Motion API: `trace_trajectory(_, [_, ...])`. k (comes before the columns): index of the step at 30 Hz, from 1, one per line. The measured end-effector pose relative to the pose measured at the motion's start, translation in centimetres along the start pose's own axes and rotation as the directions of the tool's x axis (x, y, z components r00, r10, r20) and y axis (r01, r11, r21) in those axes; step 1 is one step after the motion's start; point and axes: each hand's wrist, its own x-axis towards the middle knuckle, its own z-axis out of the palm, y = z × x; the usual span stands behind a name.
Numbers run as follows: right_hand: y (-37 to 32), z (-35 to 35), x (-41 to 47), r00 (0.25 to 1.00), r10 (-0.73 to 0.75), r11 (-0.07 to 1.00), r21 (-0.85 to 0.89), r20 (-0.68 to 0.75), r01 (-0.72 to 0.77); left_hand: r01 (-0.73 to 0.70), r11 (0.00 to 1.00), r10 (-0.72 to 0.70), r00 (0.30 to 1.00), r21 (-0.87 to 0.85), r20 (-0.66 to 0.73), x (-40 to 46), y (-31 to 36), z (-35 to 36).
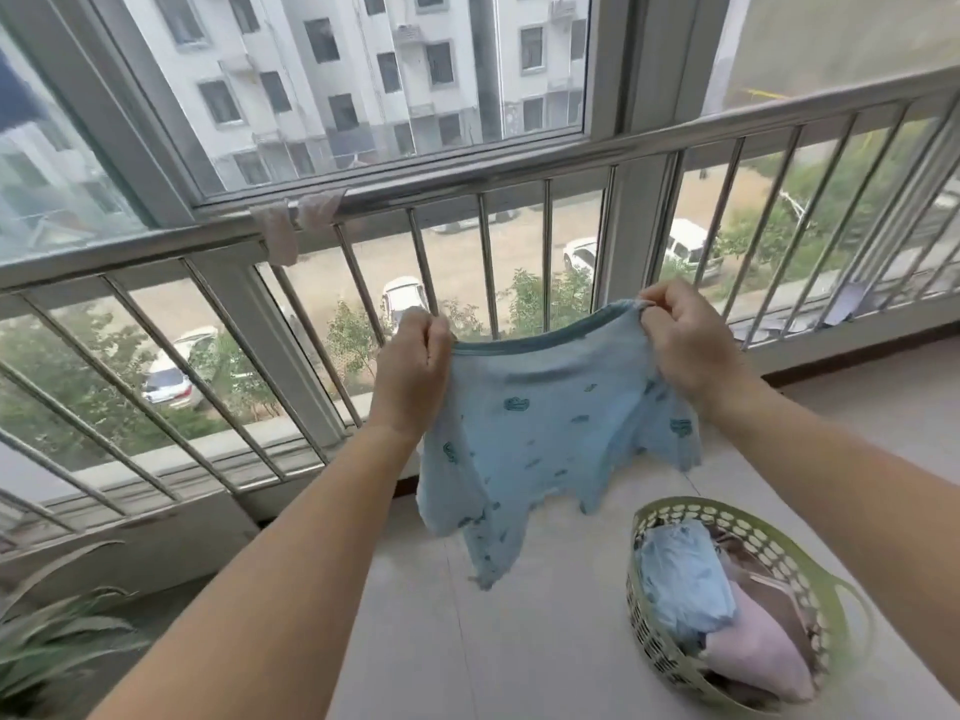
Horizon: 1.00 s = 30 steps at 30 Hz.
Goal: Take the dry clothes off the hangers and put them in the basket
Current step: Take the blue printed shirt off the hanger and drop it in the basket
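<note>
We hold a blue shirt (pixel 550 423) up by its neckline, left hand (pixel 413 368) and right hand (pixel 685 345) each pinching it, above the floor beside the green basket (pixel 810 569).

So there's a small light blue shirt (pixel 545 423) with little darker blue prints and a darker neckline, held up spread out, its bottom edge hanging loose up and to the left of the basket. The basket (pixel 810 574) is green, full of holes, with folded blue, pink and brownish clothes (pixel 727 615) inside.
</note>
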Motion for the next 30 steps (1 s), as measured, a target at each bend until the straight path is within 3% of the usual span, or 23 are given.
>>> trace_trajectory(4, [4.2,-2.0,-0.9,0.996,0.065,0.997,-0.034,0.054,-0.063,0.130,0.988,-0.102,0.953,-0.079,0.284,-1.9,-0.1,3.6])
trace_trajectory(8, [7.7,-4.6,-1.4,0.987,0.145,0.989,-0.038,0.064,-0.142,0.387,0.903,-0.216,0.785,-0.188,0.580,-3.8,0.3,6.6])
trace_trajectory(11, [10.5,-6.7,-1.7,0.977,0.213,0.976,-0.050,0.018,-0.212,0.378,0.923,-0.185,0.602,-0.073,0.777,-4.9,1.4,9.3])
trace_trajectory(13, [12.2,-8.3,-1.7,0.969,0.247,0.968,-0.048,-0.028,-0.248,0.273,0.960,-0.208,0.537,0.065,0.817,-5.4,2.2,11.2])
trace_trajectory(18, [15.7,-11.7,-1.4,0.952,0.298,0.952,-0.058,-0.064,-0.301,0.015,0.966,-0.220,0.569,0.257,0.792,-6.1,3.0,16.1])
trace_trajectory(22, [19.5,-15.4,-1.3,0.931,0.351,0.930,-0.076,-0.102,-0.359,-0.084,0.938,-0.226,0.589,0.337,0.776,-7.3,3.3,20.5])
trace_trajectory(25, [21.2,-17.5,-1.3,0.935,0.350,0.932,-0.083,-0.065,-0.354,-0.033,0.936,-0.255,0.626,0.351,0.737,-8.4,3.1,22.7])
trace_trajectory(30, [23.5,-19.9,-1.3,0.934,0.357,0.932,-0.068,0.017,-0.356,0.186,0.945,-0.320,0.688,0.267,0.651,-10.1,4.7,27.0])
